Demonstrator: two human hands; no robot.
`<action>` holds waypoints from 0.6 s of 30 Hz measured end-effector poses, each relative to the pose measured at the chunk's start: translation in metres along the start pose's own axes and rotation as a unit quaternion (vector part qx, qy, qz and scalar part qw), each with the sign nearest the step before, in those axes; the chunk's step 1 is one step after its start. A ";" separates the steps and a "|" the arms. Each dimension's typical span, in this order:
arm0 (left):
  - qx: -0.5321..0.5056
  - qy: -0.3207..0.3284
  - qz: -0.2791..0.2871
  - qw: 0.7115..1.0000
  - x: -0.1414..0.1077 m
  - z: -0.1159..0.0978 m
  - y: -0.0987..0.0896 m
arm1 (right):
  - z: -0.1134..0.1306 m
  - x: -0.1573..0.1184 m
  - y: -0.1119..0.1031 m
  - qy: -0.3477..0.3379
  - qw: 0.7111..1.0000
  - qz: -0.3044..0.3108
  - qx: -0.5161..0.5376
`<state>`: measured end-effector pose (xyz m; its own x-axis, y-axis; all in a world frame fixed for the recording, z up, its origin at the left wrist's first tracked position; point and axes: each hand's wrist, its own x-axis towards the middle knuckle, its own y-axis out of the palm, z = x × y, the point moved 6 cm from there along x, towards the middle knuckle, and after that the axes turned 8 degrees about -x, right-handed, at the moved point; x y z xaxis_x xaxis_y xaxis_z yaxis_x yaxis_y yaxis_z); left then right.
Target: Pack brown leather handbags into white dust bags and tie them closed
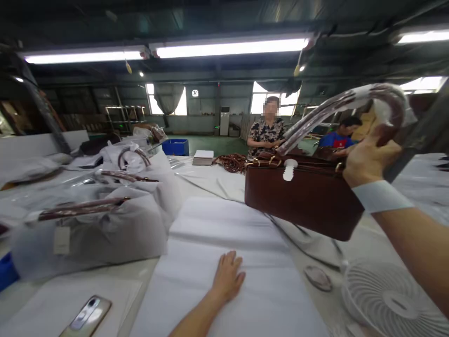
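A dark brown handbag (298, 196) hangs in the air at the right, tilted, its handles wrapped in clear plastic and a white cover on its clasp. My right hand (368, 157), with a white band on the wrist, is closed around the handle near the bag's right end. My left hand (228, 277) lies flat with its fingers stretched out on a large sheet of white paper (196, 238) in the middle of the table. The paper shows several creases across it. Part of the handle is hidden behind my right fingers.
Bags wrapped in white paper (112, 234) stand at the left. A phone (87, 316) lies front left, a white fan (393, 299) front right. Behind are brown straps (231, 163), a paper stack (203, 158) and a blue crate (175, 147). Two people (267, 128) work across the table.
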<state>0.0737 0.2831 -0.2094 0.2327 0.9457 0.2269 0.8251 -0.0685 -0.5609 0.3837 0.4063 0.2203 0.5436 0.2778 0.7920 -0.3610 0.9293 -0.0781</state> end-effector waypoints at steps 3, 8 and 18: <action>-0.055 -0.005 -0.009 0.998 -0.031 -0.004 -0.013 | 0.024 -0.057 -0.001 0.153 0.981 0.009 0.115; -0.138 -0.098 -0.184 0.968 -0.097 0.018 -0.097 | 0.055 -0.147 -0.004 0.230 0.941 0.108 0.224; -0.203 0.008 -0.280 0.938 -0.080 -0.026 -0.252 | 0.075 -0.252 -0.003 0.249 0.910 0.225 0.245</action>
<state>-0.1391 0.2169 -0.0658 -0.2912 0.8649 0.4088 0.9475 0.3198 -0.0017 0.1908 0.3153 0.0670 0.4893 0.7919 0.3653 -0.8598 0.5081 0.0503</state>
